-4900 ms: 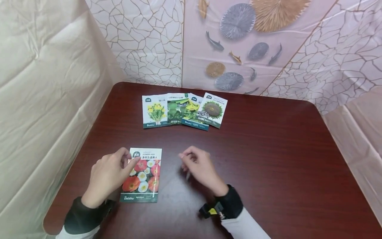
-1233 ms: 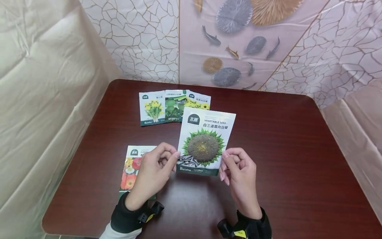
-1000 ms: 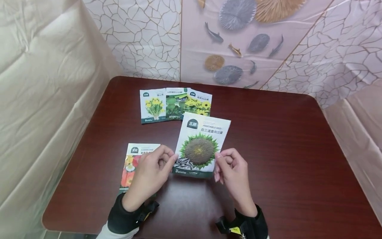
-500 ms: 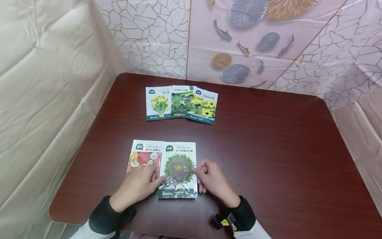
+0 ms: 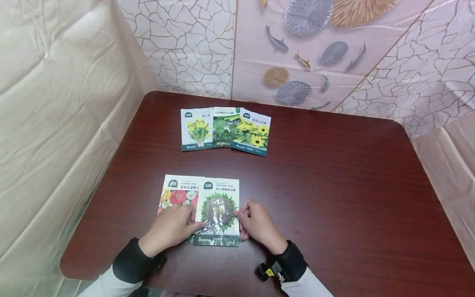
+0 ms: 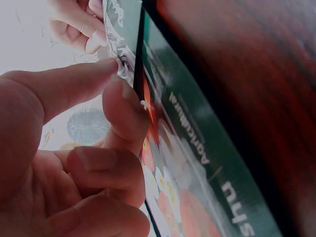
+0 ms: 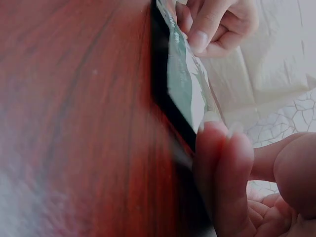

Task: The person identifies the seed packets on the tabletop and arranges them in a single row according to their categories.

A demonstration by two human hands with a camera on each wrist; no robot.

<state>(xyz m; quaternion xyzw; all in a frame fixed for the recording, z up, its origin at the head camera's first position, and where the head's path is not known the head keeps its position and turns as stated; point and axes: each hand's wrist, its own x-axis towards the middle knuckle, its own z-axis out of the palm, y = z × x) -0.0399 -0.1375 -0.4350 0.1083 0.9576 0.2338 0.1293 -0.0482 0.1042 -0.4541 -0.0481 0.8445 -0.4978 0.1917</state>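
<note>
A sunflower seed packet (image 5: 218, 206), white with a dark green band, lies near the table's front, its left edge overlapping a red and white poppy seed packet (image 5: 179, 194). My left hand (image 5: 170, 227) lies over the poppy packet and pinches the sunflower packet's left edge between thumb and finger. At the right edge, my right hand (image 5: 257, 222) pinches the same packet, thumb on top. In the left wrist view the poppy packet (image 6: 182, 163) lies below my curled fingers. The right wrist view shows the sunflower packet's lower edge (image 7: 185, 79) slightly raised from the table.
Farther back lie a dandelion-like yellow flower packet (image 5: 197, 130), a green vegetable packet (image 5: 224, 131) and a yellow sunflower packet (image 5: 253, 133), edges overlapping. The dark red-brown table (image 5: 334, 185) extends to the right. Patterned cloth (image 5: 274, 53) hangs behind it.
The sunflower packet has come from the back row, first held up in both hands, then lowered beside the poppy packet. Since half a second ago it has slid slightly left over the poppy packet's edge.
</note>
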